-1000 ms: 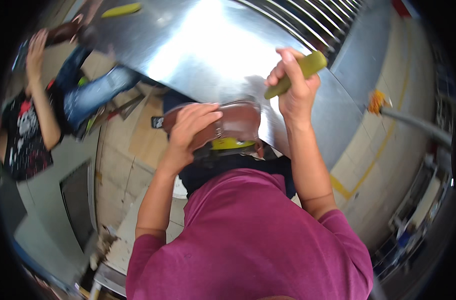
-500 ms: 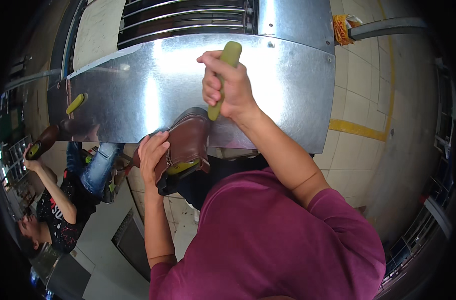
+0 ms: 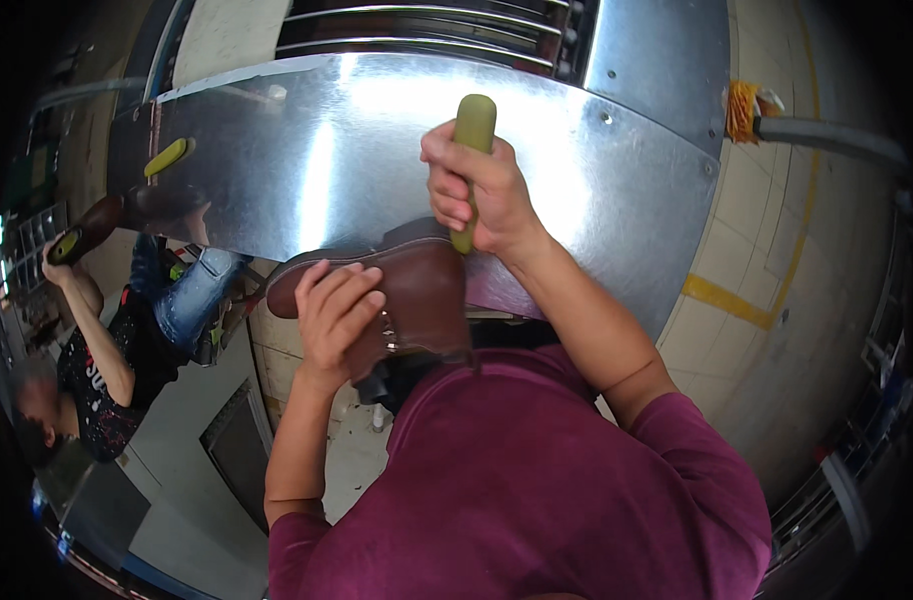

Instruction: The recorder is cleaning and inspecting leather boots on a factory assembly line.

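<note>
head view: left hand [image 3: 339, 312] clamped over top of brown leather boot [image 3: 417, 290], fingers curled across the upper near the lace hooks, pressing it against the chest of the maroon shirt [image 3: 537, 480]. boot lying on its side, toe pointing away to the left of that grip, opening toward the body. right hand [image 3: 477, 190] fisted tight round a yellow-green tool handle [image 3: 473, 130], handle end sticking up above the fist, lower end poking out below it and touching the boot's back edge; working tip hidden, cannot tell its kind. right grip just above and right of the left grip, nearly touching. behind both hands, curved shiny metal panel [image 3: 327, 170]. far left of the grips, another person [image 3: 107, 350] in dark printed shirt and jeans holding up a dark shoe [image 3: 87, 228]. second yellow-green handle [image 3: 167, 157] seen up-left near the panel edge. tiled floor with yellow line [image 3: 737, 300] off to the right.
</note>
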The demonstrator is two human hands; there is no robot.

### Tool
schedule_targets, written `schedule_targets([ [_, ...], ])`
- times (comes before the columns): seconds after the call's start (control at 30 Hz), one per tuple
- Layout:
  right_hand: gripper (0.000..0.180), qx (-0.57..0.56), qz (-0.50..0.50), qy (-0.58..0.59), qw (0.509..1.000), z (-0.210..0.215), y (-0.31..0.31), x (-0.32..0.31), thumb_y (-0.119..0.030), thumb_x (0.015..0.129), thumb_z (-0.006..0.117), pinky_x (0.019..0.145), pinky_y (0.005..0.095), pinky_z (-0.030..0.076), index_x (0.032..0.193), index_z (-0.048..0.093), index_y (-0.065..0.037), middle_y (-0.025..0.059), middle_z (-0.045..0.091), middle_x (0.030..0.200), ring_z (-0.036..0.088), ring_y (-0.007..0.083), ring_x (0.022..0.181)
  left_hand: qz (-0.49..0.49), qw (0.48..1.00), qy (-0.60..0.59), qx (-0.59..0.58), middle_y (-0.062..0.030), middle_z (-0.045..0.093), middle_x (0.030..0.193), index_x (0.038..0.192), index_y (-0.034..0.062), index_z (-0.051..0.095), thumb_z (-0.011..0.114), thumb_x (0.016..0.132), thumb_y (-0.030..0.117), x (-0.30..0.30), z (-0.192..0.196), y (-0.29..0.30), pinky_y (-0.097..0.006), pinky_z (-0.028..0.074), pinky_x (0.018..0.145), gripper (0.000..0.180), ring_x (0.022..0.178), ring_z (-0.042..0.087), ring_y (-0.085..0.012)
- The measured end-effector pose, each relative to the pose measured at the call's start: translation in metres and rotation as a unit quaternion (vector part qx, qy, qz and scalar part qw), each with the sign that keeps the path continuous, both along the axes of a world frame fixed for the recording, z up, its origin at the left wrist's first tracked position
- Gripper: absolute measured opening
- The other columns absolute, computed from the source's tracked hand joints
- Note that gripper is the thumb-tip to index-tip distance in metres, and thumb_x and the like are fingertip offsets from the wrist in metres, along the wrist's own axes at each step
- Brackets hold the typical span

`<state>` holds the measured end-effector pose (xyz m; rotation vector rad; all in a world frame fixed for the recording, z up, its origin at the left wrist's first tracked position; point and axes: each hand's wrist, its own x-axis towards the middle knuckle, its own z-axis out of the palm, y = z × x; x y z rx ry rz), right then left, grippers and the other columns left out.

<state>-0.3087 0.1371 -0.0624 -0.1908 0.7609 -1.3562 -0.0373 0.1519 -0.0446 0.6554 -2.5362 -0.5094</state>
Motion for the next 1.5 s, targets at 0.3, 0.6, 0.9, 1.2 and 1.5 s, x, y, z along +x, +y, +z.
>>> schedule_targets([
  [0.3,0.026,0.031,0.07,0.135,0.988,0.024,-0.013,0.003,-0.024,0.093,0.076,0.039,0.0237,0.029,0.098,0.064,-0.002,-0.0034,0.042,0.057,0.037,0.006,0.041,-0.082,0.996,-0.011,-0.017,-0.0067,0.071,0.128,0.12,0.0144,0.067,0.071,0.085,0.017,-0.009,0.01,-0.023,-0.047,0.043,0.108,0.035,0.119,0.066,-0.0269],
  [0.6,0.027,0.014,0.071,0.211,0.975,0.042,-0.023,0.025,-0.024,0.091,0.078,0.039,0.0238,0.028,0.095,0.062,-0.002,-0.0038,0.043,0.058,0.037,0.0058,0.041,-0.077,0.995,0.024,-0.051,-0.0026,0.071,0.127,0.114,0.0168,0.069,0.07,0.087,0.018,-0.008,0.001,-0.019,-0.045,0.043,0.109,0.027,0.119,0.066,-0.0224],
  [0.9,0.027,-0.02,0.021,0.192,0.981,0.024,-0.04,0.072,-0.023,0.092,0.077,0.039,0.025,0.03,0.099,0.06,-0.004,-0.0027,0.045,0.058,0.038,0.0069,0.041,-0.103,0.994,0.018,0.014,-0.0042,0.065,0.133,0.118,0.0144,0.068,0.079,0.073,0.013,-0.005,0.008,-0.028,-0.048,0.042,0.111,0.047,0.127,0.06,-0.0255],
  [1.2,0.032,0.044,-0.22,0.509,0.831,-0.013,-0.011,-0.021,-0.033,0.099,0.07,0.076,0.0304,0.049,0.108,0.068,-0.002,0.0058,0.067,0.089,0.062,0.0142,0.082,0.194,0.97,0.146,-0.004,-0.0245,0.039,0.16,0.159,-0.0033,0.029,0.085,0.082,0.023,-0.044,-0.065,-0.008,-0.059,0.026,0.123,0.099,0.149,0.036,-0.0454],
  [1.5,0.045,-0.047,-0.106,0.933,0.34,-0.063,0.084,-0.075,-0.03,0.092,0.073,0.097,0.0458,0.04,0.129,0.065,-0.005,0.0108,0.064,0.117,0.054,0.031,0.118,0.326,0.914,0.213,0.114,-0.0328,-0.005,0.17,0.164,0.0024,-0.003,0.095,0.065,0.052,-0.138,-0.025,0.063,-0.073,0.009,0.119,0.148,0.157,-0.004,-0.0524],
])
